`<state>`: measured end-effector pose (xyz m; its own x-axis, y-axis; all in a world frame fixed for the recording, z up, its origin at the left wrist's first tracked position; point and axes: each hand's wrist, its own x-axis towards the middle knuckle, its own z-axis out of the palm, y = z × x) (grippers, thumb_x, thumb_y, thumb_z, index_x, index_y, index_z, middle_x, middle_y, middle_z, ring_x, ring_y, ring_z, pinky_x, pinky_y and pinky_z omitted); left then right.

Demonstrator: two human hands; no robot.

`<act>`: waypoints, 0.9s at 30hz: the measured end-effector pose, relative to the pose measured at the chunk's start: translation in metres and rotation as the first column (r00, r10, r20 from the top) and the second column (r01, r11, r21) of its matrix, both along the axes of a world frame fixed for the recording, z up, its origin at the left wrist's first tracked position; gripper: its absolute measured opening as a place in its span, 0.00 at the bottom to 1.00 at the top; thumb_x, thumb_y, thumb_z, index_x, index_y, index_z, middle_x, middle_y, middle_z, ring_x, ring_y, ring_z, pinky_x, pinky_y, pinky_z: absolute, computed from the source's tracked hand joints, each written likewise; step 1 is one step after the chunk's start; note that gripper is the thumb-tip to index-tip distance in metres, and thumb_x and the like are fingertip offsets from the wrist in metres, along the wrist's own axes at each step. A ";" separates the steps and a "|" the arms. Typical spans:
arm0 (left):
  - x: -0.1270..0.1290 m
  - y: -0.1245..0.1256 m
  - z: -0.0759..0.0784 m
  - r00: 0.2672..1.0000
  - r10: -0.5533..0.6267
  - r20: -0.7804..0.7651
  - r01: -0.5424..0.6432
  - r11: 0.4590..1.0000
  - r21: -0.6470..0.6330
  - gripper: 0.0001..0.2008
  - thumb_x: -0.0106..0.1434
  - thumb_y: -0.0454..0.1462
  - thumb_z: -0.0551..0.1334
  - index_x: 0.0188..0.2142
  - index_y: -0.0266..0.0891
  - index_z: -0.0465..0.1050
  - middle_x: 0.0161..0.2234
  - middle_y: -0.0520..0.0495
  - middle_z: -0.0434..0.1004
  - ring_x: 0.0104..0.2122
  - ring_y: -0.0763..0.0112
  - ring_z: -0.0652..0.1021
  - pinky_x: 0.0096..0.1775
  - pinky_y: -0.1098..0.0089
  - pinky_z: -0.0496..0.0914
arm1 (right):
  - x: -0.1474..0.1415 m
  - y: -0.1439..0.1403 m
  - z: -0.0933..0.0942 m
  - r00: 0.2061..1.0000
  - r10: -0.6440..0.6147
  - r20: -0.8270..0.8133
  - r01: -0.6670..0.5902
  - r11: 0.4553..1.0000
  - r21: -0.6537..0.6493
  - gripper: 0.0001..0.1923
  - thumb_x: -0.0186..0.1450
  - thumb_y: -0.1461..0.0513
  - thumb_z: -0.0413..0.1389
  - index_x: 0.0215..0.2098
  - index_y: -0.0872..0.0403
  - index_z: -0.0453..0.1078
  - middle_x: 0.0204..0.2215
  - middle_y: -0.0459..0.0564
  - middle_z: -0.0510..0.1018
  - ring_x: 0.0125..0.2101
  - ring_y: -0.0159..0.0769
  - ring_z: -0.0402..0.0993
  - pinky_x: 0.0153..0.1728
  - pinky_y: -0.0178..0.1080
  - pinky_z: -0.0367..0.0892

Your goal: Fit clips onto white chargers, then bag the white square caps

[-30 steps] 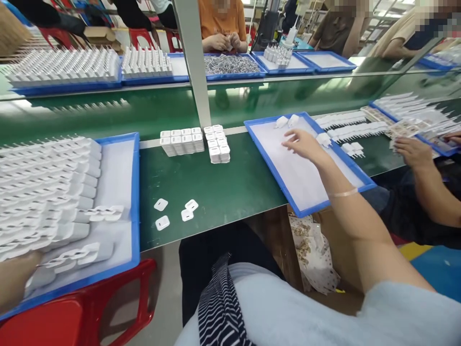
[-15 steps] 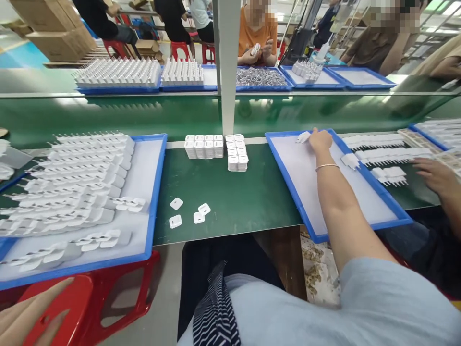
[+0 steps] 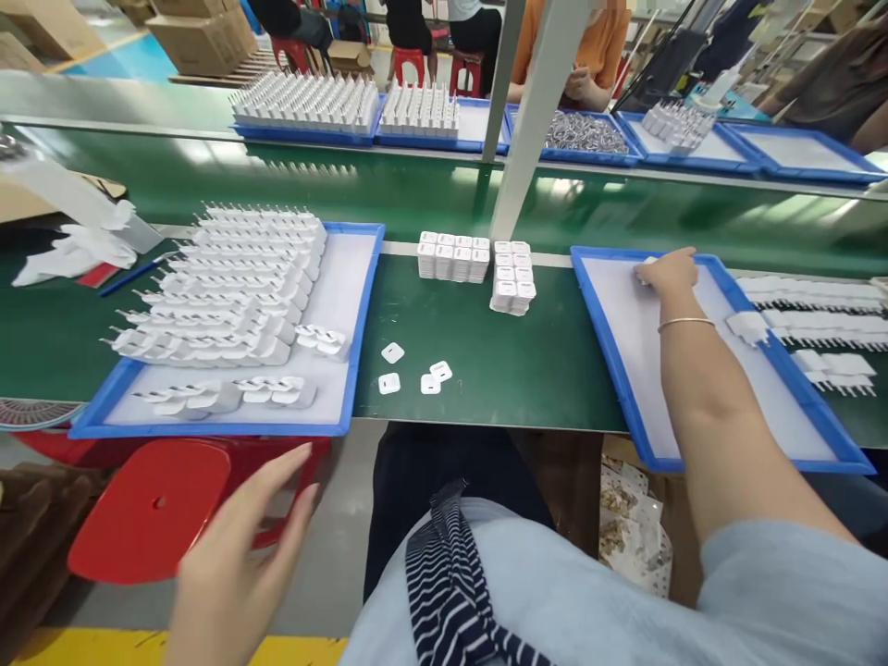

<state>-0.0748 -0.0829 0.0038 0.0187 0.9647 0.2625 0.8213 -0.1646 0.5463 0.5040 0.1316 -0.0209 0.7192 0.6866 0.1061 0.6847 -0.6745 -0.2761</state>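
Observation:
My right hand (image 3: 672, 272) reaches into the far end of the right blue-rimmed tray (image 3: 631, 388), fingers closed on a white plastic piece (image 3: 647, 265) that they mostly cover. A few more white pieces (image 3: 747, 327) lie at that tray's right rim. Below the table edge, my left hand (image 3: 240, 555) is empty, thumb and fingers apart, in front of a red stool (image 3: 149, 509). Rows of white housings with thin metal pins (image 3: 228, 287) fill much of the left blue-rimmed tray (image 3: 353, 342). Between the trays lie several loose white square plates (image 3: 392, 352).
Stacked white square plates (image 3: 453, 259) stand by a grey post (image 3: 531, 120). Across the green ledge are more blue trays, one with metal parts (image 3: 586, 132). White pieces in rows (image 3: 825, 324) lie at right. A co-worker in orange (image 3: 603, 42) sits opposite.
The view has swung left, so the table appears shifted right. My left hand has risen further into view, fingers spread. My right hand remains at the tray's far end with the white piece.

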 end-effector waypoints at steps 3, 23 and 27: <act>0.035 0.012 -0.025 0.946 -0.096 0.311 0.165 0.965 -0.205 0.18 0.62 0.44 0.64 0.52 0.53 0.74 0.51 0.51 0.78 0.50 0.55 0.78 0.55 0.55 0.73 | -0.019 -0.028 0.014 0.998 -0.062 -0.026 0.062 0.998 -0.002 0.40 0.59 0.60 0.63 0.59 0.83 0.57 0.48 0.92 0.69 0.55 0.64 0.69 0.43 0.49 0.62; 0.151 0.044 -0.052 0.193 0.076 0.978 0.401 0.904 -0.150 0.35 0.53 0.39 0.73 0.60 0.46 0.67 0.55 0.43 0.74 0.51 0.61 0.77 0.49 0.66 0.75 | -0.336 -0.198 -0.050 0.513 0.845 -0.152 -0.403 0.393 0.826 0.45 0.59 0.65 0.63 0.68 0.39 0.49 0.66 0.52 0.60 0.65 0.53 0.58 0.62 0.61 0.61; 0.135 0.043 -0.054 0.238 0.151 0.960 0.337 0.914 -0.227 0.27 0.53 0.37 0.73 0.53 0.43 0.74 0.52 0.44 0.78 0.47 0.62 0.79 0.47 0.67 0.75 | -0.337 -0.200 -0.051 0.387 0.910 -0.149 -0.489 0.340 0.803 0.44 0.61 0.68 0.60 0.69 0.41 0.47 0.67 0.53 0.58 0.66 0.51 0.56 0.63 0.60 0.58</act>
